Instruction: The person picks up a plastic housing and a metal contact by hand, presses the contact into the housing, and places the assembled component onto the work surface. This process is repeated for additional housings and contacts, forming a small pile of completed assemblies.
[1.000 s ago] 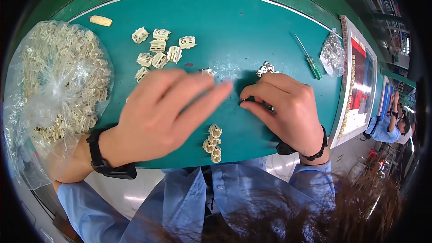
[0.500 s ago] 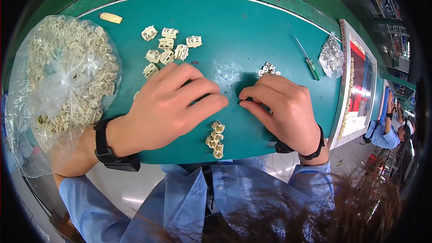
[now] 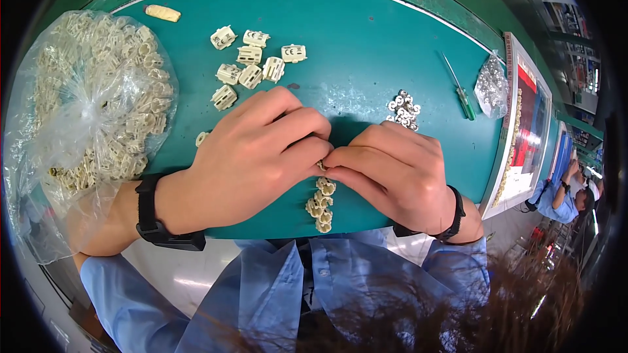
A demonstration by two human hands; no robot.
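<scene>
My left hand [image 3: 258,150] is closed in a pinch, its fingertips meeting those of my right hand [image 3: 399,176] above the near part of the green table. A sliver of a small cream plastic part [image 3: 321,165] shows at my left fingertips; most of it is hidden. My right thumb and forefinger press together at that part, and what they hold is hidden. Just below the fingertips stands a short cluster of cream plastic parts [image 3: 320,206]. Beyond my right hand lies a pile of small shiny metal pieces [image 3: 403,110].
Several cream plastic housings [image 3: 252,55] lie beyond my left hand. A clear bag [image 3: 98,104] full of such parts sits at the left. To the right are a green-handled screwdriver [image 3: 466,101], a small bag of metal pieces [image 3: 492,85] and a white-framed panel [image 3: 523,131].
My right hand has moved left from near the metal pile to meet my left fingertips. More of the metal pile shows. The view has shifted slightly.
</scene>
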